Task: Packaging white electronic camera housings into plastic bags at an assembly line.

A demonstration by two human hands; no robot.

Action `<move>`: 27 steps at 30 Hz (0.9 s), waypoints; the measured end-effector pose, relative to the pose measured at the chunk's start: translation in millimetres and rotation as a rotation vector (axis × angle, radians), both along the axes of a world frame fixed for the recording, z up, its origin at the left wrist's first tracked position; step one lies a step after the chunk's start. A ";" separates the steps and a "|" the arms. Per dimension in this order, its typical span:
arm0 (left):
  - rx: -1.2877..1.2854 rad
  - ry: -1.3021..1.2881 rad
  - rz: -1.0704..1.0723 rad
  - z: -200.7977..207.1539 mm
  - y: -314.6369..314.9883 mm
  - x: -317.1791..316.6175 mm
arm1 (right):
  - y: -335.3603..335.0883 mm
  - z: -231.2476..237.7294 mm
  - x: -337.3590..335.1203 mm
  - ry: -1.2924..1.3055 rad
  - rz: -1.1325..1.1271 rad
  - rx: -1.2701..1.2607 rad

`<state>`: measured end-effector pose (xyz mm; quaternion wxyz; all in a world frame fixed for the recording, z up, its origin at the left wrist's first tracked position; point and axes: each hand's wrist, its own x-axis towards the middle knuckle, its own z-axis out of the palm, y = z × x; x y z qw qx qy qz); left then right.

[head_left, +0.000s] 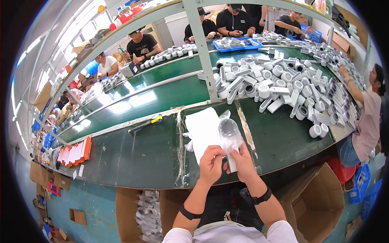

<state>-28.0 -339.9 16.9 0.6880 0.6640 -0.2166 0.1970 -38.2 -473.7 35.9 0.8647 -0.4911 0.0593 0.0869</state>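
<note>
A white handheld fan (232, 163), its round head inside a clear plastic bag (229, 128), is held upright in front of me over the table. My right hand (244, 163) is wrapped round the handle from the right. On the left side, my left hand (211, 162) is closed in a pinch by the bag's lower edge, where the plastic bunches. Its fingertips partly hide what they grip. Beneath and to the left of the fan lies a stack of thin white bags or sheets (201, 128).
A large heap of white fans (279, 83) covers the table's right side. A yellow-and-black hammer (146, 124) and orange-edged cards (75, 152) lie left. Below stand a carton of bagged fans (148, 216) and an open carton (312, 202). A metal post (202, 48) rises ahead; co-workers sit beyond.
</note>
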 end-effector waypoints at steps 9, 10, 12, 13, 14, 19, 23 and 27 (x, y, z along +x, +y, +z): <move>0.252 -0.085 -0.227 -10.8 12.5 -20.4 | 4.2 -35.0 10.2 -0.287 -0.302 -0.242; 0.252 -0.082 -0.229 -9.5 10.5 -20.2 | 2.0 -14.4 3.0 -0.155 -0.245 -0.174; -0.144 0.097 -0.224 -2.7 4.9 -17.1 | 0.6 -23.0 6.4 -0.165 -0.221 -0.134; -0.227 0.155 -0.196 -6.0 6.4 -13.3 | 2.6 -29.0 5.8 -0.176 -0.192 -0.092; -0.358 0.291 -0.180 -8.2 3.5 -11.1 | 8.2 -32.8 6.9 -0.178 -0.183 -0.091; -0.667 0.867 -0.091 -5.0 11.7 -27.4 | 65.2 -40.4 -1.7 -0.403 -0.422 -0.570; -0.473 0.668 -0.341 -45.6 -11.4 -13.9 | 31.3 -49.1 -4.5 -0.383 -0.511 -0.709; -0.737 0.804 -0.274 1.8 1.1 -35.3 | 21.2 -51.2 -4.5 -0.506 -0.535 -0.826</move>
